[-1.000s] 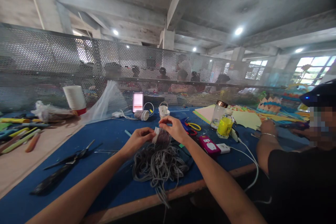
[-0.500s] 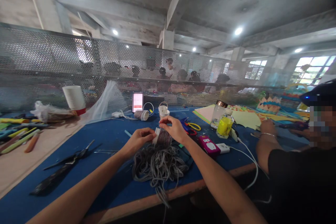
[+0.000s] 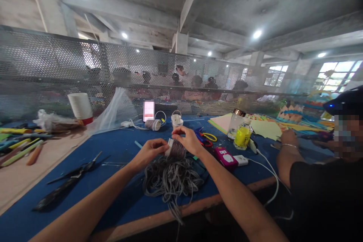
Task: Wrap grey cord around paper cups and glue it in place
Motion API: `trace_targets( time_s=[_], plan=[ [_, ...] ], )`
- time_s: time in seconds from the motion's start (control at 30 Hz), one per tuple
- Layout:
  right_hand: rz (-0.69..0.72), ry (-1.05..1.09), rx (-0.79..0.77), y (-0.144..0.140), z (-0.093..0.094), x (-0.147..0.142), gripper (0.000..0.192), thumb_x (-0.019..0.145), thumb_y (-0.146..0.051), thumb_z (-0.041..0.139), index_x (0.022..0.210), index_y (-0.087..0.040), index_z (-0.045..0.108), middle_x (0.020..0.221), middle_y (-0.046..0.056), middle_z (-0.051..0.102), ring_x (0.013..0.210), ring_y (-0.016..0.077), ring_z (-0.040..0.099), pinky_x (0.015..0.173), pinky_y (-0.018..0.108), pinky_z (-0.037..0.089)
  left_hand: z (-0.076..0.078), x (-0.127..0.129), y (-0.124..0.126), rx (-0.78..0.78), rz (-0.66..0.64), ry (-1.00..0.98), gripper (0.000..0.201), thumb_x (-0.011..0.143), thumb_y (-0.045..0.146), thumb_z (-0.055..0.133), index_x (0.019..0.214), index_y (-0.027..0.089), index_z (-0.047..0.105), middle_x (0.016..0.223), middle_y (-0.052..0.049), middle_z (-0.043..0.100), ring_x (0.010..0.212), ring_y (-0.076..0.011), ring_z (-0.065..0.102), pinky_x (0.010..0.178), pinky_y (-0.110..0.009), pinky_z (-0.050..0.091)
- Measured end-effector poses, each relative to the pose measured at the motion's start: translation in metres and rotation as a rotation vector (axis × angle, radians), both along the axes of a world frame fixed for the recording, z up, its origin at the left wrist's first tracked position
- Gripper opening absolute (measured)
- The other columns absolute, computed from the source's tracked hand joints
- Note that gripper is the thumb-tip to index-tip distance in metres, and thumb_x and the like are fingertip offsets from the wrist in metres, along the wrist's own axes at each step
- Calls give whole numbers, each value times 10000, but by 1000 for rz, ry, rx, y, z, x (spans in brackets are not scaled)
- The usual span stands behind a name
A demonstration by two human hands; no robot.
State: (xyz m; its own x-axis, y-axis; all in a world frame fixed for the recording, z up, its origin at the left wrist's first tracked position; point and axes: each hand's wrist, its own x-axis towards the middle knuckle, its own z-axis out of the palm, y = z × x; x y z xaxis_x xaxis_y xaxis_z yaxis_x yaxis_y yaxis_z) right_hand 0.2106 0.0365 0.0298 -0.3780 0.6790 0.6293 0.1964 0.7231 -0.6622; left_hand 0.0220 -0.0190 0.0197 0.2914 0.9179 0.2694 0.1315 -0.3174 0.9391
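Between my hands, a white paper cup wrapped in grey-brown cord (image 3: pixel 177 149) lies on its side, its pale end to the left. My left hand (image 3: pixel 150 150) grips that pale end with closed fingers. Over the cup's upper side, my right hand (image 3: pixel 187 138) is closed in a pinch; what lies between its fingertips is too small to make out. Right below the cup, a loose tangled heap of grey cord (image 3: pixel 172 179) spreads on the blue table covering (image 3: pixel 113 185), with strands hanging over the front edge.
Black-handled scissors (image 3: pixel 70 181) lie open at left, near stacked paper cups (image 3: pixel 79 107). Another cord-wrapped cup (image 3: pixel 152 124) and a small basket (image 3: pixel 177 120) stand behind. Rightward are a purple power bank (image 3: pixel 225 157), a yellow bottle (image 3: pixel 242 136), a glass bottle (image 3: pixel 234 126) and a co-worker's arm (image 3: pixel 287 159).
Both hands and the cup stay almost where they were, with only a very slight shift. The cord heap looks the same.
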Motion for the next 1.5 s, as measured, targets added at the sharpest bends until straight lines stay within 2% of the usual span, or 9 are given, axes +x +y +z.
trace_targets(
  time_s=[0.87,1.5],
  plan=[
    [-12,-33,-20,1,-3,1,136,792,-287,638,873,-178,630,827,5,659,772,129,610,778,251,460,1,-2,-1,22,-25,37,207,792,348,622,760,145,645,687,-2,587,673,-142,506,661,-262,380],
    [-40,-98,69,-8,4,0,91,809,-258,615,859,-183,629,824,0,644,778,127,599,772,246,450,3,-1,-2,28,-15,55,205,787,355,612,752,156,646,694,-5,600,685,-153,524,674,-268,387]
  ],
)
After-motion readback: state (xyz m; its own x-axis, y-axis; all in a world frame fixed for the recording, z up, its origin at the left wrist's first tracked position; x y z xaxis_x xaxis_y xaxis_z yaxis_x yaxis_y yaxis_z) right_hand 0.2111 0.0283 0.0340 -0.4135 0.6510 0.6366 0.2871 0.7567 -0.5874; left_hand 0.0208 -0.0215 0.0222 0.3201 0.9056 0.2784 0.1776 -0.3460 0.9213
